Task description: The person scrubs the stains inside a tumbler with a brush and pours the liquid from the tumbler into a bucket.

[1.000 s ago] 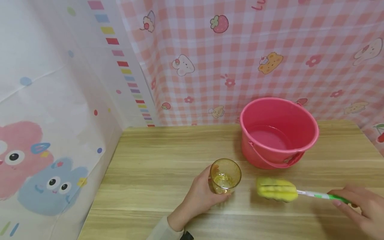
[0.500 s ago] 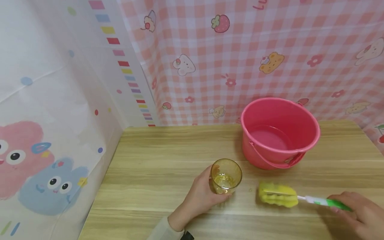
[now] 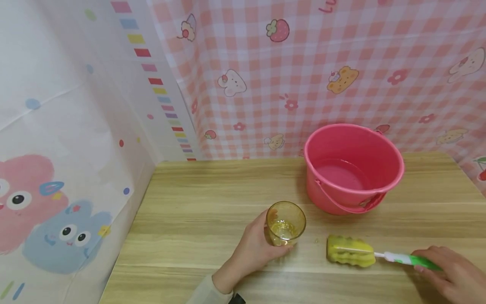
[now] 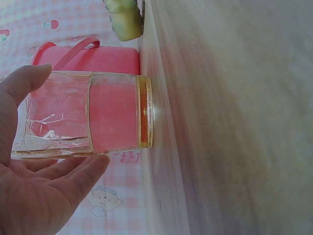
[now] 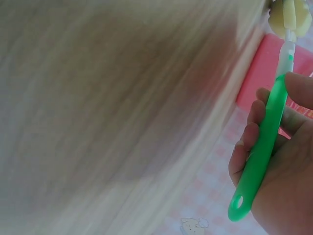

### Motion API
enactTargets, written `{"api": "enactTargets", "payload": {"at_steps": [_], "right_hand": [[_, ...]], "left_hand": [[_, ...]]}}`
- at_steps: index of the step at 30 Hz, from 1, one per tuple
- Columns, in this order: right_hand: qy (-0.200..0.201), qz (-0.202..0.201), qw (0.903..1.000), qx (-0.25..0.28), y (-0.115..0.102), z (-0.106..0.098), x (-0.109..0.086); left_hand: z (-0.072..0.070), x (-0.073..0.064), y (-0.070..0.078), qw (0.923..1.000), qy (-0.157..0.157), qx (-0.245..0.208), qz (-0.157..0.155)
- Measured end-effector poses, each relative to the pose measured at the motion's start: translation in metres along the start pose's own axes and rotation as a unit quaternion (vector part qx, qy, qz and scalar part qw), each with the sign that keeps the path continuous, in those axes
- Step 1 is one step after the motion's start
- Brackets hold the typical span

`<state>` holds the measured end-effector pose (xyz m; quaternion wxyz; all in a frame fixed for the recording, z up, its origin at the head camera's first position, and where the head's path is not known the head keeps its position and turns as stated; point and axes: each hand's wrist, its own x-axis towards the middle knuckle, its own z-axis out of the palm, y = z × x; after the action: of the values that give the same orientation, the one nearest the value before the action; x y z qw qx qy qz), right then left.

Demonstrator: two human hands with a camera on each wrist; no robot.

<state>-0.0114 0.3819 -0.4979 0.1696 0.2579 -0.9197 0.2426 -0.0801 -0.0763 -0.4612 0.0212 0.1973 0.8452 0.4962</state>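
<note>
We see the glass (image 3: 286,217) upright on the table (image 3: 197,202), left hand (image 3: 255,243) wrapped round it; contents, we can't tell. Right hand (image 3: 452,272) grips the brush (image 3: 353,252) by its handle (image 5: 264,142). Bucket (image 3: 334,197) behind, apparently shallow water (image 3: 341,174) inside.

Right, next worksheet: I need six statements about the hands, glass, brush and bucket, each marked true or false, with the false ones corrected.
1. The left hand grips the amber glass tumbler. True.
2. The tumbler's mouth faces down. False: it faces up.
3. The right hand holds the sponge brush by its green handle. True.
4. The pink bucket stands on the wood-grain table. True.
5. The brush is inside the tumbler. False: its yellow sponge head is outside, apart from the tumbler.
6. The bucket's handle is raised. False: the bail hangs down.
</note>
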Motion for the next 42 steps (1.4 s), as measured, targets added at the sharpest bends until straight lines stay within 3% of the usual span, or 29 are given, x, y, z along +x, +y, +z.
{"api": "enactTargets", "payload": {"at_steps": [12,24,33,42], "right_hand": [[-0.019,-0.004,0.9998,-0.006,0.006,0.004,-0.006],[-0.050,0.032,0.9950,-0.080,0.006,0.006,-0.012],[-0.087,0.071,0.9881,-0.105,0.003,0.005,-0.011],[-0.074,0.050,0.9916,-0.093,0.005,0.007,-0.013]], "left_hand": [[0.000,0.001,0.000,1.0000,-0.003,0.005,-0.008],[0.000,0.000,0.001,1.0000,-0.002,0.000,-0.007],[0.000,0.000,0.001,1.0000,-0.003,0.001,-0.009],[0.000,-0.001,0.002,1.0000,-0.002,0.000,-0.007]]}}
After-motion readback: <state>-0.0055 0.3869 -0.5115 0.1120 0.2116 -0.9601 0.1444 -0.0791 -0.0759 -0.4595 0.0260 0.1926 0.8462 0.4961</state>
